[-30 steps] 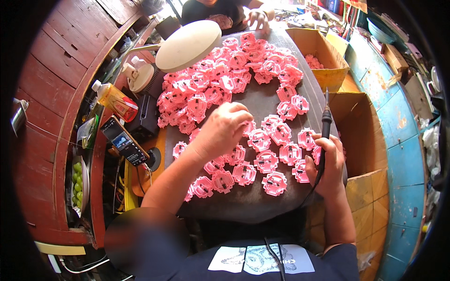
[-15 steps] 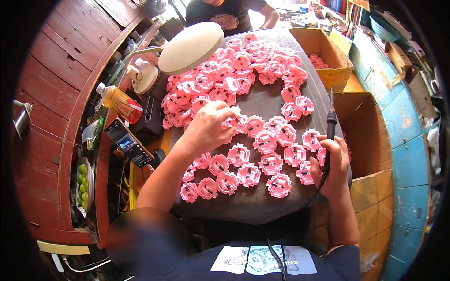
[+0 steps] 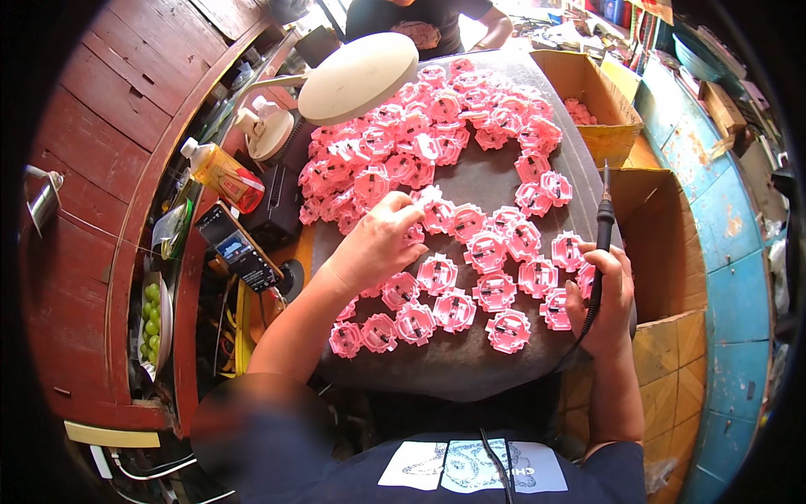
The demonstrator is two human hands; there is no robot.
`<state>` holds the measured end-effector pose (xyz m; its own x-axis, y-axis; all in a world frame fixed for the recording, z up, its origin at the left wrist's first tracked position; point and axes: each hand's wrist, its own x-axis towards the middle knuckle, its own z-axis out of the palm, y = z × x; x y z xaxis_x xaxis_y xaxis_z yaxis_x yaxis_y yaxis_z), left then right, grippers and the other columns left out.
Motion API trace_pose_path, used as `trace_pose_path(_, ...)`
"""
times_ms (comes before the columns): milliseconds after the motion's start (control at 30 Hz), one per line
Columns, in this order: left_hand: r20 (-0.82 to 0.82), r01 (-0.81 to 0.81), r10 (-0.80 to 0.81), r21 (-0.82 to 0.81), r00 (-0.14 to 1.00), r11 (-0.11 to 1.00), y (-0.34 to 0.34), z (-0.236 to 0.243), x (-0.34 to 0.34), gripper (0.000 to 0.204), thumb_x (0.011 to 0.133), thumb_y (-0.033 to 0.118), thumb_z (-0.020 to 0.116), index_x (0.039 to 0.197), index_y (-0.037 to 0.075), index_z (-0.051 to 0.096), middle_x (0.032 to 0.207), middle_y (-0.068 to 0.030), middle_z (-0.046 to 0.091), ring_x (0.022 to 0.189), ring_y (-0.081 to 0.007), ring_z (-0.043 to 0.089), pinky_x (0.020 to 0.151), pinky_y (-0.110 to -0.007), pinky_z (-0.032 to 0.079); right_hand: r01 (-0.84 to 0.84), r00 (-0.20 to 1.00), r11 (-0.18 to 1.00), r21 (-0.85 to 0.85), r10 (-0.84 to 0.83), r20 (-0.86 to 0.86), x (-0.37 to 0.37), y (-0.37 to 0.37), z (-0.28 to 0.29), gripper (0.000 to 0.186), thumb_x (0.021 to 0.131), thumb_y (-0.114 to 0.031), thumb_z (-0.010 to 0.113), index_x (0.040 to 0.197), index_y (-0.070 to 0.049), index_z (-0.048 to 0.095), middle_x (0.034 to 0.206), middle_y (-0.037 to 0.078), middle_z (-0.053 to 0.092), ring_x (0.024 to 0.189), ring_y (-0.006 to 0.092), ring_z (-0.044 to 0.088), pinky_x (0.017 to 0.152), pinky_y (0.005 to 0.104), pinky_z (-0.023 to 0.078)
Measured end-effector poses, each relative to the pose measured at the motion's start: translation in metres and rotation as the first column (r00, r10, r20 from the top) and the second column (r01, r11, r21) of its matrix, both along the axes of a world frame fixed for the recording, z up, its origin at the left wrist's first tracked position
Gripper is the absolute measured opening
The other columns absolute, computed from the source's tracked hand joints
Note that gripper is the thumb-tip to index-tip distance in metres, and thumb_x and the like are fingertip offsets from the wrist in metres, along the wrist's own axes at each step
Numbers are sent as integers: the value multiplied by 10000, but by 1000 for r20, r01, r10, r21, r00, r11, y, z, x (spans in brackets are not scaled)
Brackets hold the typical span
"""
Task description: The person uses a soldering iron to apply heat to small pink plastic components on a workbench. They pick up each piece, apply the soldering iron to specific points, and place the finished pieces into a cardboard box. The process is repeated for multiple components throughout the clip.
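My left hand (image 3: 378,242) is at the near edge of a heap of pink plastic parts (image 3: 395,134), fingers curled and closed around one pink part (image 3: 414,234) that they mostly hide. Round, notched pink parts with dark and metal pieces across their centres, such as one pink part (image 3: 508,331), lie in loose rows between my hands. In my right hand (image 3: 606,307) is a soldering iron (image 3: 601,227), gripped by its black handle, tip pointing up and away. Its cable runs down from the grip. Both hands are over the dark covered table (image 3: 470,370).
Cardboard boxes (image 3: 663,244) stand along the table's right side. A white lamp head (image 3: 359,77) overhangs the heap. To the left are a drink bottle (image 3: 222,175), a propped phone (image 3: 239,250) and green grapes (image 3: 151,323). Another person (image 3: 411,25) sits across the table.
The whole view has shifted slightly, so the table sits further right. My left hand has drawn back slightly toward me and left across the parts. My right hand keeps the soldering iron upright.
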<state>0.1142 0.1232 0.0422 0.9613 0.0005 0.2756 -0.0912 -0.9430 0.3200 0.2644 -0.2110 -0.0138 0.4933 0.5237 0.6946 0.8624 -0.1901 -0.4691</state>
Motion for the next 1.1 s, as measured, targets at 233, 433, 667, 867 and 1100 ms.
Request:
trace_pose_path(233, 30, -72, 73, -46, 997, 996, 9, 0, -4, 200, 895, 22, 755, 1090, 18, 711, 1094, -157, 655, 988, -354, 696, 892, -424, 581, -12, 1000, 1000, 7, 12, -6, 0, 0, 0, 448, 791, -64, 728, 1208, -25, 570, 1129, 226, 719, 1044, 469, 656, 1051, 554, 459)
trace_pose_path(433, -67, -76, 75, -19, 995, 997, 2, -3, -1, 155, 905, 22, 717, 1059, 8, 707, 1047, -157, 684, 981, -357, 692, 868, -437, 568, 0, 1000, 1000, 1, 0, -24, 0, -1, 0, 443, 795, -64, 729, 1207, -27, 570, 1129, 220, 722, 1049, 466, 664, 1058, 553, 457)
trace_pose_path(667, 34, 71, -75, 111, 997, 991, -6, -11, 21, 204, 841, 26, 752, 1044, 42, 734, 1090, -142, 708, 1067, -355, 679, 965, -452, 560, -8, 1000, 1000, 1, 8, -21, 0, -1, 1, 442, 798, -60, 728, 1208, -30, 567, 1139, 222, 718, 1056, 462, 657, 1047, 548, 459)
trace_pose_path(867, -69, 85, -74, 173, 995, 981, -1, -7, 30, 191, 824, 47, 759, 1005, 28, 703, 1007, -121, 711, 1040, -352, 683, 957, -440, 553, -1, 998, 1000, 5, 1, -55, 0, -1, 0, 447, 789, -48, 730, 1207, -30, 571, 1156, 213, 718, 1078, 448, 654, 1038, 542, 466)
trace_pose_path(1100, 28, 46, -48, 93, 998, 995, -6, -3, 22, 250, 799, 7, 748, 1038, 41, 684, 1086, -126, 698, 996, -379, 677, 930, -428, 558, 0, 998, 1000, 1, 0, -57, 0, -1, 0, 467, 778, -43, 738, 1215, -40, 574, 1160, 204, 719, 1095, 442, 646, 1030, 541, 473)
